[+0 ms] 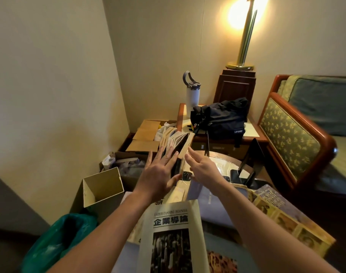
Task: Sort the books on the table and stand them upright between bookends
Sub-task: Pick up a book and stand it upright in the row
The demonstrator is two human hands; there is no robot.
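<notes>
A row of several yellowed books (177, 141) stands upright at the far side of the round table (223, 162). My left hand (158, 174) lies flat against the near face of the row, fingers straight and spread. My right hand (202, 167) is at the row's right end, fingers straight, touching the outermost tan book. A black bookend (249, 164) stands to the right, apart from the row. Flat on the table near me lie a cream book with a dark photo (172, 239), a lavender book (209, 200) and a large illustrated book (282, 215).
A dark bag (221, 117) and a white bottle (192, 95) sit on the side table behind. Open cardboard boxes (103, 188) stand on the floor at left, next to a green plastic bag (59, 239). A lamp (245, 36) and an armchair (298, 131) are at right.
</notes>
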